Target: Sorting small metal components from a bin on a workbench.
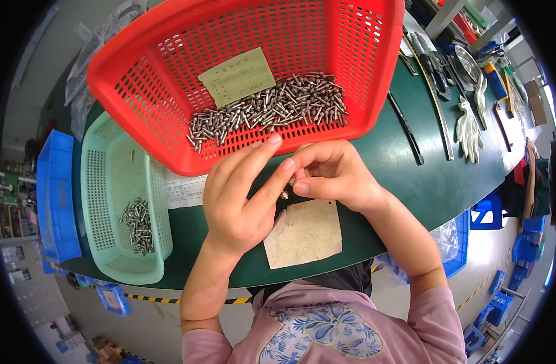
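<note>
Both hands meet over the table's near middle, just in front of the red basket. My left hand has its upper fingers stretched toward the basket; its index fingertip meets the right fingertips, and its thumb is hidden. A small shiny metal pin juts out below that index finger, seemingly gripped there. My right hand is closed in a pinch at the same spot, thumb against the metal; whether it holds this pin or a second one is hard to make out. Many similar metal pins lie heaped in the red basket.
A mint-green basket at the left holds fewer pins, with a blue bin beyond it. A beige sheet lies below my hands on the green table. White gloves and hand tools lie at the right.
</note>
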Demonstrator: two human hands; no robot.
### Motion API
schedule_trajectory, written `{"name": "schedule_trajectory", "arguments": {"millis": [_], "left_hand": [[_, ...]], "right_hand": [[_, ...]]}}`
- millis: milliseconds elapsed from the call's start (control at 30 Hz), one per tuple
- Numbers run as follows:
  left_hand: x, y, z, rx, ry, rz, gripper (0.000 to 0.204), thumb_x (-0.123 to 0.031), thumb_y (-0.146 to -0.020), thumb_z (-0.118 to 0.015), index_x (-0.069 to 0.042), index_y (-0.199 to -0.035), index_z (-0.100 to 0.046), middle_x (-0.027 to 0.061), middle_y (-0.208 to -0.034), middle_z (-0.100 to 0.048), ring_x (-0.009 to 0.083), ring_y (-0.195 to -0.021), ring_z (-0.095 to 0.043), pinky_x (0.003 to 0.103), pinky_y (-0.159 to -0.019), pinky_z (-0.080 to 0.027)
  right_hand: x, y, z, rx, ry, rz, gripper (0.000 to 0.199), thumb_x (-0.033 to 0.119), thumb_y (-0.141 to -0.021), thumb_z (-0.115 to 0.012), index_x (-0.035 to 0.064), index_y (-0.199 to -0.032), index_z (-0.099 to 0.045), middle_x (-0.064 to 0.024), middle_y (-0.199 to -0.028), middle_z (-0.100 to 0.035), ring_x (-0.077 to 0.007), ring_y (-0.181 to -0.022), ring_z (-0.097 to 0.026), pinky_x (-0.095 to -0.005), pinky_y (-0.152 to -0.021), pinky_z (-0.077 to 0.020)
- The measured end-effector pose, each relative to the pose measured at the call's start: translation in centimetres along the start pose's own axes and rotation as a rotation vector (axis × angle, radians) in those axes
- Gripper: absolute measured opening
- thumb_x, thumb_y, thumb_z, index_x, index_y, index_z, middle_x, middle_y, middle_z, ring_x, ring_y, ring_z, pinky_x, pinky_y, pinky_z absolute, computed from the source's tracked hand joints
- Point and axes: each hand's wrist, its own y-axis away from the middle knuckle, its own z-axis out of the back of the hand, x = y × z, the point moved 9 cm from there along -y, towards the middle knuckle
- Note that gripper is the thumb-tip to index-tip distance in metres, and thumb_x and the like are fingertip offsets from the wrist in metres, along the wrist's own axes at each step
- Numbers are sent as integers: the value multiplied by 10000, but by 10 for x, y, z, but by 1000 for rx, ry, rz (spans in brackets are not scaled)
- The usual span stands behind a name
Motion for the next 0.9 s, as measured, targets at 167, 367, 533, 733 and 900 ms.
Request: {"name": "schedule_trajectory", "arguments": {"millis": [167,367,533,733,900], "left_hand": [[-6,5,-2,15,37,3,358,-20,-684,-657,-76,-1036,-684,92,-1090,-632,255,-891,-606,336,-706,-499],[-2,2,1,-34,-6,4,313,-24,-677,-671,-57,-987,-690,96,-1089,-634,257,-892,-610,333,-698,-498],[0,2,-1,-20,-72,-1,294,-18,-668,-673,-41,-961,-689,119,-1105,-630,263,-896,-615,336,-709,-502],[-4,1,5,3,-53,12,299,-20,-664,-673,-32,-962,-690,122,-1106,-630,259,-913,-609,330,-722,-506],[-8,3,2,-11,-16,-15,336,-27,-691,-655,-39,-1026,-684,134,-1125,-623,257,-911,-602,323,-728,-504]], "right_hand": [[-6,1,-2,21,-38,-9,192,52,-787,-724,-15,-948,-644,-10,-801,-632,-62,-719,-589,-209,-634,-490],[-4,2,-1,-3,3,-38,140,25,-780,-722,-19,-896,-656,-60,-828,-675,-91,-761,-633,-219,-667,-516],[4,2,5,-24,172,49,138,46,-791,-719,-13,-903,-663,-56,-834,-674,-92,-764,-630,-223,-688,-516],[-4,4,-3,10,-85,-140,228,36,-775,-717,-23,-982,-642,-57,-908,-641,-116,-877,-602,-280,-810,-497],[-12,3,-7,80,-107,-93,173,76,-795,-724,-4,-934,-659,-38,-852,-653,-79,-779,-604,-223,-677,-497]]}}
